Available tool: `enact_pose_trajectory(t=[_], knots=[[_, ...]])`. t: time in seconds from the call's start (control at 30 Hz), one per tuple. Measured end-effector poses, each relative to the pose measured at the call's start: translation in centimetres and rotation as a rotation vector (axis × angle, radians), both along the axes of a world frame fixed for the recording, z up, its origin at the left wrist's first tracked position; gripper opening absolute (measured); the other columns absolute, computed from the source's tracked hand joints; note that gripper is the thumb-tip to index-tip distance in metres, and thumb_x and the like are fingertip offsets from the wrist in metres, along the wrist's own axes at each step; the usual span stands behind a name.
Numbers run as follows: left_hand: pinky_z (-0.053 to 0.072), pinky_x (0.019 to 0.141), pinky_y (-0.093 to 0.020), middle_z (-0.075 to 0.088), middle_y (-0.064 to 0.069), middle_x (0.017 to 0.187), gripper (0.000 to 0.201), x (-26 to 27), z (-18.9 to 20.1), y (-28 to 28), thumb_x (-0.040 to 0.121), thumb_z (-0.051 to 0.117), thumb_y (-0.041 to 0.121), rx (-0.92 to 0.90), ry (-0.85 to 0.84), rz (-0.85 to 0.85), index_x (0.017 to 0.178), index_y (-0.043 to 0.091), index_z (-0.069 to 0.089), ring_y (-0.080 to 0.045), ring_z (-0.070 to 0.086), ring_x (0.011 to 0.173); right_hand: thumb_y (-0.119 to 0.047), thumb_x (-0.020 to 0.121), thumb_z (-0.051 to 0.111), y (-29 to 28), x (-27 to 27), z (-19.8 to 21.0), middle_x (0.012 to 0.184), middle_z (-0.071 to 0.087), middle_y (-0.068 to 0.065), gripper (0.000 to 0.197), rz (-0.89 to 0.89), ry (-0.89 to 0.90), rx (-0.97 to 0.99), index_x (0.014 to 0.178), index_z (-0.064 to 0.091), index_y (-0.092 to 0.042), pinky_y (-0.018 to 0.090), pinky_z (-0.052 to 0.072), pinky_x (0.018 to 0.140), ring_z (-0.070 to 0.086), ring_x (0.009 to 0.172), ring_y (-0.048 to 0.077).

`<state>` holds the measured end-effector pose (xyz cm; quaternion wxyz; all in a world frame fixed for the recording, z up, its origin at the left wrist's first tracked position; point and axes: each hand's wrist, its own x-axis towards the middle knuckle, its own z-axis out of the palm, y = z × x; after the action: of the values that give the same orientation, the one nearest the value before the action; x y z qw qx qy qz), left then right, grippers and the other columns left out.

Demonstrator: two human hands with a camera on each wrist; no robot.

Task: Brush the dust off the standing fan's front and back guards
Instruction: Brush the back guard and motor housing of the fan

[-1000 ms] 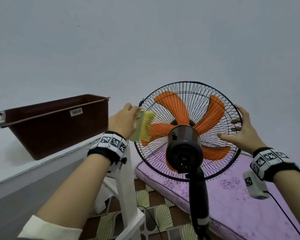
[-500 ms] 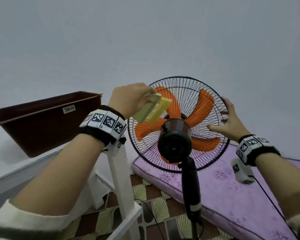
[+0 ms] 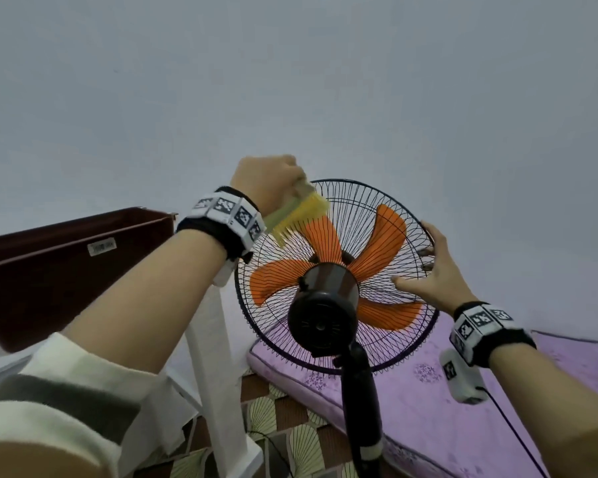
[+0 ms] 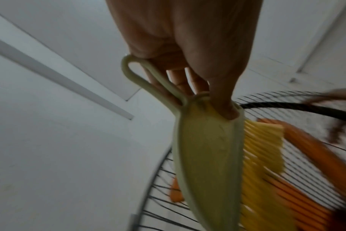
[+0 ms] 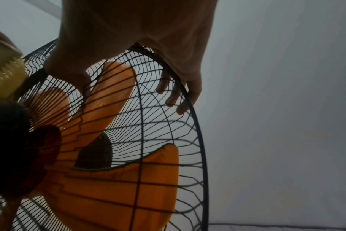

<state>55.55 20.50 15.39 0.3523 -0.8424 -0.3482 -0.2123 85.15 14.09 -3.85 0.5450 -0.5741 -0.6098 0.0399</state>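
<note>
The standing fan is seen from behind, its black wire back guard (image 3: 356,208) over orange blades (image 3: 387,236) and a dark motor housing (image 3: 321,319). My left hand (image 3: 266,181) grips a pale green brush (image 3: 299,215) by its looped handle. The yellow bristles (image 4: 263,148) lie against the guard's upper left wires, just under the rim (image 4: 286,107). My right hand (image 3: 432,267) holds the guard's right rim (image 5: 199,140). Its fingers (image 5: 174,96) curl round onto the front guard and the thumb presses the back wires.
A dark brown tub (image 3: 66,267) stands on a white table at the left, whose leg (image 3: 218,357) is close to the fan's pole (image 3: 359,391). A purple mattress (image 3: 428,408) lies behind and right of the fan on a patterned floor (image 3: 283,426).
My left hand has swept the brush up from the guard's left side to its upper left. The right hand has kept its hold on the right rim.
</note>
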Motion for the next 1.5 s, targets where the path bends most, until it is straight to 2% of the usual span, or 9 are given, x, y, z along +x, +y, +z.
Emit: enact_pose_trajectory(t=[0.13, 0.33, 0.53, 0.7, 0.8, 0.93, 1.1, 1.33, 1.5], knots=[[0.036, 0.065, -0.028, 0.068, 0.002, 0.1, 0.027, -3.2, 1.7, -0.1, 0.094, 0.056, 0.04, 0.035, -0.285, -0.097, 0.11, 0.023, 0.071, -0.022, 0.065, 0.087, -0.016, 0.065, 0.088, -0.2, 0.5, -0.1, 0.142, 0.032, -0.003, 0.11, -0.012, -0.001, -0.007, 0.147, 0.018, -0.036, 0.035, 0.042, 0.085, 0.047, 0.115, 0.024], [0.041, 0.059, -0.024, 0.064, 0.014, 0.089, 0.032, -5.3, -0.4, -2.5, 0.086, 0.054, 0.051, -0.073, -0.251, -0.4, 0.109, 0.035, 0.07, -0.006, 0.053, 0.071, -0.018, 0.065, 0.087, -0.6, 0.1, 0.0, 0.134, 0.038, 0.003, 0.11, -0.008, 0.01, -0.021, 0.147, 0.017, -0.04, 0.035, 0.049, 0.083, 0.051, 0.106, 0.037], [0.049, 0.071, -0.033, 0.057, 0.02, 0.092, 0.027, -3.6, -2.7, -1.7, 0.082, 0.063, 0.048, -0.399, -0.181, -0.341, 0.104, 0.035, 0.07, -0.008, 0.055, 0.078, -0.02, 0.064, 0.087, -0.6, -0.5, 0.5, 0.134, 0.036, -0.003, 0.11, -0.004, -0.013, -0.008, 0.145, 0.017, -0.044, 0.044, 0.049, 0.091, 0.047, 0.115, 0.021], [0.037, 0.059, -0.03, 0.063, 0.004, 0.099, 0.018, -4.2, -1.3, -0.1, 0.092, 0.058, 0.038, -0.011, -0.21, -0.045, 0.105, 0.03, 0.068, -0.024, 0.065, 0.084, -0.022, 0.063, 0.087, -0.7, -0.2, 0.2, 0.132, 0.04, 0.002, 0.11, -0.02, -0.008, -0.004, 0.145, 0.017, -0.045, 0.04, 0.05, 0.087, 0.05, 0.111, 0.021], [0.044, 0.054, -0.034, 0.066, -0.001, 0.089, 0.012, -5.5, 0.5, -0.3, 0.086, 0.067, 0.032, 0.127, -0.36, -0.082, 0.095, 0.025, 0.071, -0.029, 0.066, 0.074, -0.021, 0.063, 0.087, -0.7, 0.0, 0.2, 0.135, 0.035, -0.004, 0.111, -0.03, -0.016, 0.006, 0.146, 0.017, -0.044, 0.042, 0.05, 0.088, 0.049, 0.113, 0.022], [0.035, 0.059, -0.024, 0.068, 0.01, 0.095, 0.014, -3.4, -0.7, -2.7, 0.087, 0.066, 0.034, -0.102, -0.084, -0.254, 0.1, 0.035, 0.073, -0.017, 0.066, 0.084, -0.029, 0.061, 0.086, -0.7, -0.2, 0.4, 0.137, 0.032, -0.009, 0.111, -0.017, -0.03, -0.002, 0.146, 0.016, -0.044, 0.046, 0.048, 0.092, 0.048, 0.114, 0.022], [0.026, 0.054, -0.02, 0.062, 0.013, 0.106, 0.023, 0.8, -3.4, -3.5, 0.096, 0.053, 0.038, -0.079, 0.301, -0.153, 0.116, 0.038, 0.064, -0.009, 0.062, 0.092, -0.026, 0.062, 0.086, -0.8, -1.2, 0.7, 0.137, 0.033, -0.007, 0.111, -0.002, -0.061, 0.004, 0.145, 0.016, -0.045, 0.046, 0.049, 0.091, 0.049, 0.113, 0.021], [0.025, 0.053, -0.023, 0.066, 0.0, 0.091, 0.02, -2.5, 2.8, -2.9, 0.094, 0.058, 0.036, 0.191, -0.169, -0.071, 0.104, 0.023, 0.07, -0.02, 0.058, 0.07, -0.02, 0.062, 0.087, -0.9, -0.7, 0.5, 0.132, 0.036, -0.003, 0.11, -0.036, -0.029, -0.002, 0.144, 0.018, -0.044, 0.052, 0.049, 0.092, 0.048, 0.113, 0.024], [0.034, 0.068, -0.025, 0.064, 0.015, 0.1, 0.018, -1.5, 1.4, -3.1, 0.089, 0.061, 0.041, -0.223, 0.003, -0.192, 0.104, 0.04, 0.071, -0.004, 0.051, 0.087, -0.03, 0.059, 0.084, -1.2, -0.7, 0.6, 0.134, 0.034, -0.005, 0.11, -0.025, -0.033, -0.004, 0.144, 0.017, -0.044, 0.049, 0.049, 0.092, 0.048, 0.114, 0.024]])
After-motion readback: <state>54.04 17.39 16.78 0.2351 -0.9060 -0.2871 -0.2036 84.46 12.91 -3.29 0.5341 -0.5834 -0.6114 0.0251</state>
